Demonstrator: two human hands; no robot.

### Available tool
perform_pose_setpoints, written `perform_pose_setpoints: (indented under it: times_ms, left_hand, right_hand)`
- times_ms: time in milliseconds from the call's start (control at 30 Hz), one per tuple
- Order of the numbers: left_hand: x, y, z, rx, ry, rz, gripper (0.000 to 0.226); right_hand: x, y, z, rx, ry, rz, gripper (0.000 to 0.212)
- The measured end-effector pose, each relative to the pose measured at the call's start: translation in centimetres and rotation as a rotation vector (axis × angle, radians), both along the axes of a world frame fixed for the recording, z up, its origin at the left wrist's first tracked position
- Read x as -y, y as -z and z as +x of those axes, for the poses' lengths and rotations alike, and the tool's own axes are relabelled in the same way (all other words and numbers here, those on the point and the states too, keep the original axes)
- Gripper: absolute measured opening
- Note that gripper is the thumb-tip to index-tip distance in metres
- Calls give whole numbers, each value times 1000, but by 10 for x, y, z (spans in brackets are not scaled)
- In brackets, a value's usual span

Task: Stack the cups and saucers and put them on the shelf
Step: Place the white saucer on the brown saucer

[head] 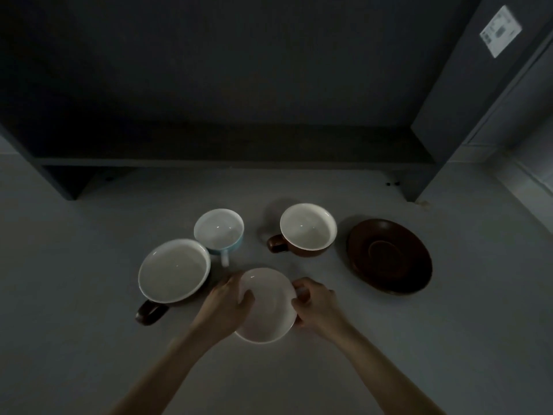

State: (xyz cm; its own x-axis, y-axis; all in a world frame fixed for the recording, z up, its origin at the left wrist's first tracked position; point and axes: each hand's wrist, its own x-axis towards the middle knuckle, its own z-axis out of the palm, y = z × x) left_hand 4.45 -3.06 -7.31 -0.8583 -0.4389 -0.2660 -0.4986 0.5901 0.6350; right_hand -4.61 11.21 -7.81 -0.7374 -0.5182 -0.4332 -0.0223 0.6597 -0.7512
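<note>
Saucer [269,307] (white) between left hand [229,304] and right hand [314,304], both clamped on its rim.

white label [501,30] on cabinet side [466,85], txt too blurred to read

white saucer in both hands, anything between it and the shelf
Yes. The blue cup and the brown cup stand on the table between the white saucer and the shelf, with a gap between them. Lifted over them, nothing else visible blocks it.
</note>
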Motion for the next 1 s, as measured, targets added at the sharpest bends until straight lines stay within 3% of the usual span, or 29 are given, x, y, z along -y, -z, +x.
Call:
perform_pose_setpoints:
  times_ms: [167,467,633,1000]
  left_hand:
    - [-17,2,-7,62,65,-19,50]
    - [-83,-14,-51,62,370,-12,92]
    - [-109,-22,-90,54,539,-101,109]
    - [-123,-18,-155,90,590,-171,108]
  right_hand:
    - [-22,1,-9,-37,31,-27,25]
    - [-87,-17,-46,-173,199,34,29]
    - [-119,-29,-68,-149,356,12,29]
    - [-132,-31,-114,-273,377,86,31]
